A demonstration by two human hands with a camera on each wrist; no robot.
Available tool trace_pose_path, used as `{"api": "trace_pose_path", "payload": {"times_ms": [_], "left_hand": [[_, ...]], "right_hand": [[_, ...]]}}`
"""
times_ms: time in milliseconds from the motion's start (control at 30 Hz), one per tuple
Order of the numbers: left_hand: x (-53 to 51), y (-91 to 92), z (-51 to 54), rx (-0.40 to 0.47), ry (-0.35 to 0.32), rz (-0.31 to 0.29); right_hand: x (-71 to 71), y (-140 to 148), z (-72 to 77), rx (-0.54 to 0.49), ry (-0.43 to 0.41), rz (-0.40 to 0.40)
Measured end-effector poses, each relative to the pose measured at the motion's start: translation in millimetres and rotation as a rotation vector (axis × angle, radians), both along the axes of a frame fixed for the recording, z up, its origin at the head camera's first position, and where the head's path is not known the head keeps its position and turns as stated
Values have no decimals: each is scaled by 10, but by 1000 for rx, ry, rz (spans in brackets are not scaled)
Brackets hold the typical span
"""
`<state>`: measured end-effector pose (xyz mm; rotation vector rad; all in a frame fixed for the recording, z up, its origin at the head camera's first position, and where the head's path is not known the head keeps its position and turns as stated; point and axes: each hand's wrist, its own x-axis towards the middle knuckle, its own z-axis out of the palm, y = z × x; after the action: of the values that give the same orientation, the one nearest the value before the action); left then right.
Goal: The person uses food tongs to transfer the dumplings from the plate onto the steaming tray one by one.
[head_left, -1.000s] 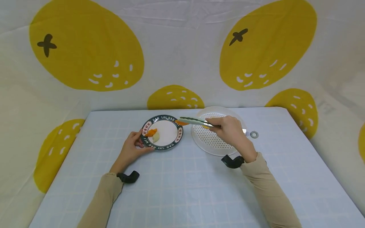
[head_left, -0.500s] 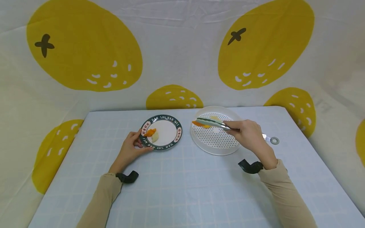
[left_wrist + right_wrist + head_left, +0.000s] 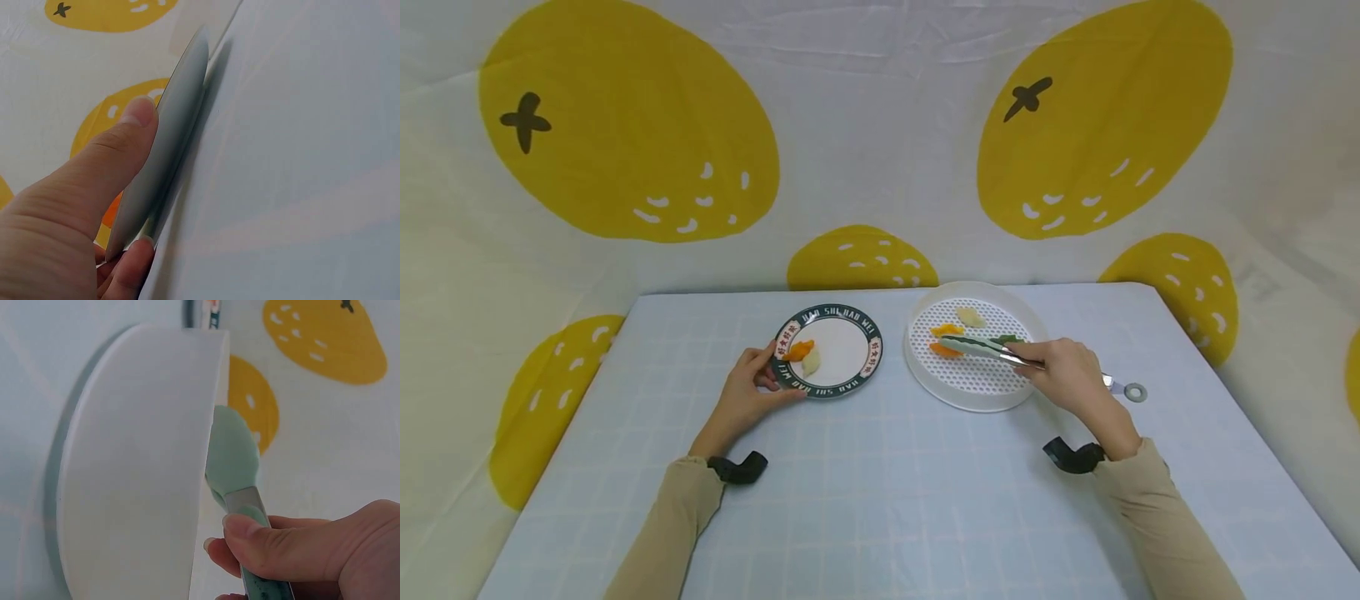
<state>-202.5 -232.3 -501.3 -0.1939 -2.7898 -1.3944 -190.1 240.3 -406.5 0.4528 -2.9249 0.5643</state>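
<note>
My left hand (image 3: pixel 748 387) grips the left rim of a round plate (image 3: pixel 868 358) with a dark green lettered border. The left wrist view has the thumb (image 3: pixel 128 128) at the rim and fingertips beneath. On the plate lie an orange piece (image 3: pixel 797 350) and a pale piece (image 3: pixel 811 361). My right hand (image 3: pixel 1067 371) holds tongs (image 3: pixel 977 346) with mint-green tips, low inside a white perforated steamer tray (image 3: pixel 977 400). An orange piece (image 3: pixel 945 351) is at the tips; whether they still pinch it I cannot tell. Around it are yellow (image 3: pixel 949 330), pale (image 3: pixel 970 317) and dark green (image 3: pixel 1006 339) pieces.
A light blue checked cloth covers the table (image 3: pixel 880 500). A pale backdrop (image 3: pixel 880 125) with large yellow fruit prints rises behind the far edge. The tray's tall side wall (image 3: pixel 137 456) fills much of the right wrist view.
The right hand has carried the tongs and an orange piece rightward from the plate's edge over the tray, then lowered them into it. The left hand stays on the plate.
</note>
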Motion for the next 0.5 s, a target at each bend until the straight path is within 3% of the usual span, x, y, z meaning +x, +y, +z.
{"api": "trace_pose_path", "payload": {"times_ms": [500], "left_hand": [[7,11,-20,8,-19,19]], "right_hand": [[26,10,22,6,-65,-4]]}}
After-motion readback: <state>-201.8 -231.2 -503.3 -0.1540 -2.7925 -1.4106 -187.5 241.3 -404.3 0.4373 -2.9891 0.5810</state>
